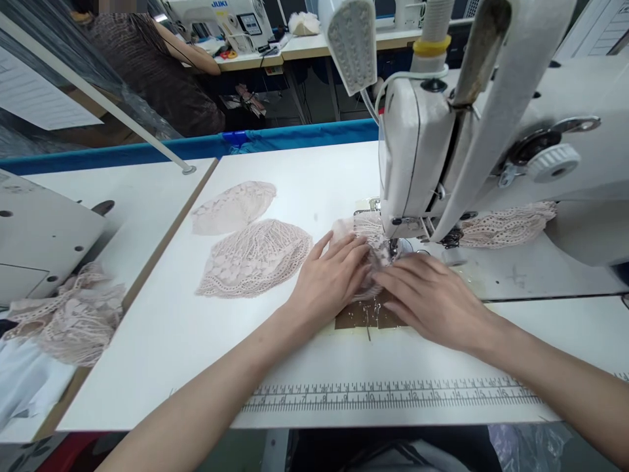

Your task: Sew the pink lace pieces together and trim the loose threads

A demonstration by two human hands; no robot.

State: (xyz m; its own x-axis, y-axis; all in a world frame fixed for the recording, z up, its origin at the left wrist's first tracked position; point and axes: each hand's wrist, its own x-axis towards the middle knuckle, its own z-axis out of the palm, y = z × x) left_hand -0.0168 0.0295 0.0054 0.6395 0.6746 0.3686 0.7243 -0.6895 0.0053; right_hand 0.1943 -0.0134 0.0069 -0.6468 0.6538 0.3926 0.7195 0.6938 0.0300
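Note:
My left hand point(330, 275) lies flat, fingers stretched out, pressing a pale pink lace piece point(366, 231) onto the table just left of the needle. My right hand point(432, 298) also lies flat with fingers together, holding the same lace down in front of the presser foot point(393, 248). The white sewing machine point(491, 144) stands over both hands. Two more lace pieces point(253, 257) point(233, 206) lie to the left of my hands. Sewn lace point(506, 224) trails behind the needle under the machine arm.
A heap of lace point(73, 318) sits on the lower table at the left. A ruler strip point(393, 394) runs along the table's front edge. A white rod point(103, 98) slants down at back left. Another person point(152, 72) sits at a far workstation.

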